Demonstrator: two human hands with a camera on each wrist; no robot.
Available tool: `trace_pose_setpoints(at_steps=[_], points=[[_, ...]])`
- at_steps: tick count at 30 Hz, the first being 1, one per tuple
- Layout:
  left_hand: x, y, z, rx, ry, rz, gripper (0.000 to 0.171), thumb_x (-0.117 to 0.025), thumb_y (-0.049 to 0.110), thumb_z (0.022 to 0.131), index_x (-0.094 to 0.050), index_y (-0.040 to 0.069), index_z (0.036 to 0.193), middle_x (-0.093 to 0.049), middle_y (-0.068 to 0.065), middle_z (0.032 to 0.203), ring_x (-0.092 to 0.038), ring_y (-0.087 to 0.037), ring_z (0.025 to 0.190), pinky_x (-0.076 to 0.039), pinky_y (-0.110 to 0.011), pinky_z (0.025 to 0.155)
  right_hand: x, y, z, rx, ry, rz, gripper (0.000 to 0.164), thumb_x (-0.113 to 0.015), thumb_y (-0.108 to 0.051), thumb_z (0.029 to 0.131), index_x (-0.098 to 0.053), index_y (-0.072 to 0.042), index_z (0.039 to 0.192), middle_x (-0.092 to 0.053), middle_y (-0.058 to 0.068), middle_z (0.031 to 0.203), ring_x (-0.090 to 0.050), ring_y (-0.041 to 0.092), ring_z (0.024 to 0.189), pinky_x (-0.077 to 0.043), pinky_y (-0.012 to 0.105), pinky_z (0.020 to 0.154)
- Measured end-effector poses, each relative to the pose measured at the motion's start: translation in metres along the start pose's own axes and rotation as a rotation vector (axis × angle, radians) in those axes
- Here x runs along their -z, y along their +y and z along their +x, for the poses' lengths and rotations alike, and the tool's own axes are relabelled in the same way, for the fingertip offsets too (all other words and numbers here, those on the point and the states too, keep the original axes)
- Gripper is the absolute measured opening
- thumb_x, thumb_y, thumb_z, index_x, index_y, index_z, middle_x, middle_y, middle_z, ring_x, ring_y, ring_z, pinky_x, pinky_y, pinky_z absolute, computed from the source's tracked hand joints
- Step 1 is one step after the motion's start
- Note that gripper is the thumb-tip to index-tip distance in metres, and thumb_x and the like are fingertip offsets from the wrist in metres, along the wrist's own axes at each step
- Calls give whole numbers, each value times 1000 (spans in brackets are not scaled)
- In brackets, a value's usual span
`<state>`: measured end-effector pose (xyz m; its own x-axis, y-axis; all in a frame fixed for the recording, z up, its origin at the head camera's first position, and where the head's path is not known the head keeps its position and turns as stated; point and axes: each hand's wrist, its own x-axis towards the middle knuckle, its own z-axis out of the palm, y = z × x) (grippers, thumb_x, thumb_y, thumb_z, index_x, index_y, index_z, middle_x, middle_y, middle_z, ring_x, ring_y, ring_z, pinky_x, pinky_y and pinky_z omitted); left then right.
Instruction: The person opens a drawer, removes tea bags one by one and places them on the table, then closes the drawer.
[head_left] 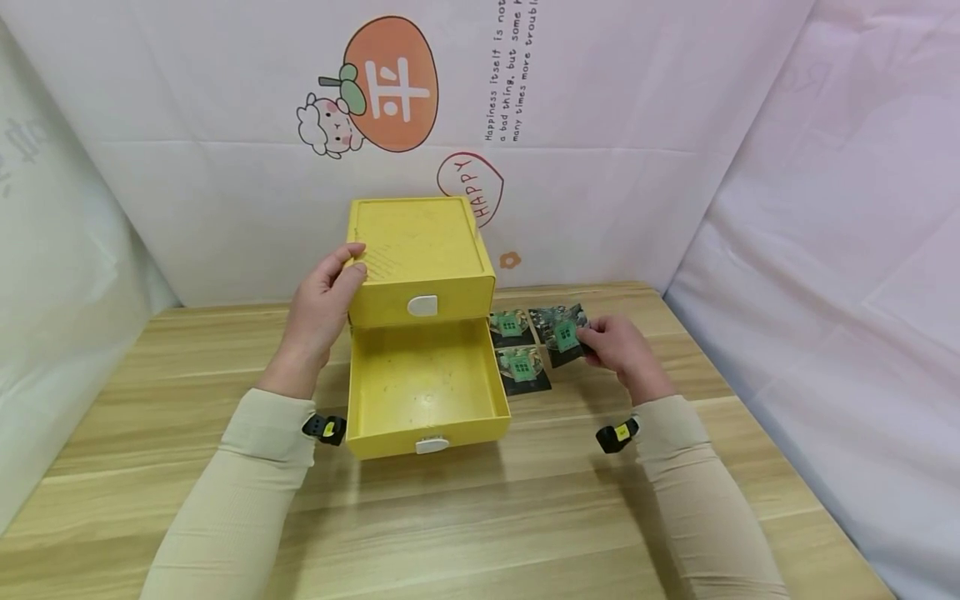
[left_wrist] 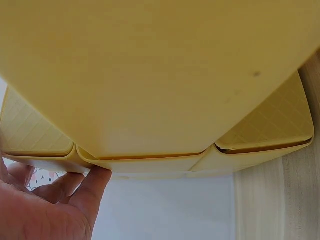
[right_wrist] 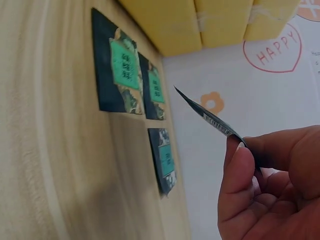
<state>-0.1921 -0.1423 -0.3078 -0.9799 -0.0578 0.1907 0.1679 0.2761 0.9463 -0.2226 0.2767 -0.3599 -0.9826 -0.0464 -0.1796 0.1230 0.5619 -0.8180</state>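
A yellow two-drawer box [head_left: 416,242] stands on the table, its lower drawer [head_left: 427,392] pulled out toward me and the upper one closed. My left hand [head_left: 318,300] rests on the box's upper left edge, fingertips and thumb on top; the left wrist view shows its fingers against the yellow side. To the right of the box, my right hand [head_left: 618,346] pinches a thin dark packet with a green label [head_left: 564,333] by its edge, above the table. Edge-on, that packet [right_wrist: 212,120] shows a barcode in the right wrist view.
Several similar packets lie flat on the wooden table [head_left: 225,483] right of the box: a near one [head_left: 522,368], a farther one [head_left: 512,327], and another [right_wrist: 164,162] seen in the right wrist view. A printed white cloth [head_left: 600,167] hangs behind.
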Motion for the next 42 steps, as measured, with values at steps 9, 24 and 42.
trace_pose_setpoints(at_steps=[9,24,42], points=[[0,0,-1,-4,10,2,54,-50,51,106,-52,27,154,-47,1,158,-46,-20,127,-40,-40,104,-2,12,5,-43,-24,-89,33,-54,-22,109,-60,-2,84,-60,0,70,-55,12,61,-48,28,61],[-1,1,-2,1,6,-4,52,-51,50,106,-52,29,154,-45,2,160,-45,-20,130,-39,-42,106,-7,28,11,-76,-41,-166,34,-57,-22,107,-58,-3,79,-58,0,69,-56,13,62,-48,28,63],[-1,0,-1,0,8,-2,53,-51,52,106,-52,29,154,-44,2,161,-45,-20,135,-40,-45,111,-13,47,20,-53,-5,-373,41,-56,-19,102,-45,-15,63,-56,0,64,-57,13,58,-45,26,59]])
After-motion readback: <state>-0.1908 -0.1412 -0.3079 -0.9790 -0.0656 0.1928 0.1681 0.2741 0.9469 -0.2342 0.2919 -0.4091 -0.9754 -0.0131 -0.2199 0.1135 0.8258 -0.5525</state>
